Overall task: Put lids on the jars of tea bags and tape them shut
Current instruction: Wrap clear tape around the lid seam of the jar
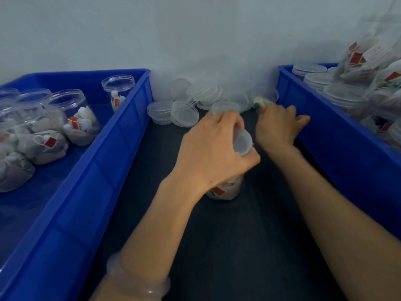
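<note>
"Blue bins on both sides: the left bin [121,148] holds open jars [73,114], and the right bin [325,135] sits across the dark surface [227,246]. Where is the jar being closed?"

"That jar [225,190] stands on the surface between them, under the left hand [212,148], whose grip is clamped round the lid [243,142]."

"What might go wrong?"

"The lid looks tilted. Pressed like that it could seat crooked, or the jar, steadied by one hand only, could tip."

"And the right hand [277,124]?"

"It is stretched forward with the wrist low, beside the loose lids [184,114], at a small green-and-white thing [261,101]. It is too blurred to tell whether its grip is closed."
</note>
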{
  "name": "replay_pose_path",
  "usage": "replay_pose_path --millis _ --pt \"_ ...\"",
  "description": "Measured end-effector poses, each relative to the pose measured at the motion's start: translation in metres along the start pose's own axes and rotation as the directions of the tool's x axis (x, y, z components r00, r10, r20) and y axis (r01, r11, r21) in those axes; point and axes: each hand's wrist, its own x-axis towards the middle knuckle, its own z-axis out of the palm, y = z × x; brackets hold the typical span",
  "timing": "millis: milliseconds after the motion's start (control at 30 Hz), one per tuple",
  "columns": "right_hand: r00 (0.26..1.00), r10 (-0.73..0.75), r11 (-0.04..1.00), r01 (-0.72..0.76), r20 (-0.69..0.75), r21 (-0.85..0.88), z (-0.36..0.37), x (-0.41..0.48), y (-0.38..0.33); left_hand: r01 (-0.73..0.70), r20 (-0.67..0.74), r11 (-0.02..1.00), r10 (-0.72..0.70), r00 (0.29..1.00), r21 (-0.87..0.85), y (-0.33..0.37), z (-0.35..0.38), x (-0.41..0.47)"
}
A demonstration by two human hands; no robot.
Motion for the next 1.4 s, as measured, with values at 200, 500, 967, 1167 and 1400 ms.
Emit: replay_pose_path --millis 200,500,967,1167,1400 --pt "0.885 -0.416 0.908 0.418 0.209 0.037 0.011 -0.022 -0.006 0.025 0.020 1.000 -0.025 0.999 0.006 0.001 0.002 0.004" --pt "0.873 -0.401 0.916 0.383 0.278 0.119 0.006 -0.063 0.036 0.043 0.095 0.998 -0.048 0.994 0.051 0.001 -0.001 0.006" --pt "0.956 -0.291 0.326 0.136 -0.038 0.935 -0.023 -0.099 0.008 0.310 -0.004 0.942 -0.312 0.950 0.124 0.027 0.005 0.027" --pt "0.890 -0.453 0.328 0.118 0.047 0.937 -0.022 -0.106 0.003 0.308 -0.058 0.946 -0.315 0.947 -0.100 0.013 0.005 0.019" --pt "0.897 -0.424 0.314 0.020 0.121 0.949 -0.017 -0.113 -0.005 0.154 -0.049 0.485 -0.380 0.924 -0.861 -0.020 0.024 -0.016"
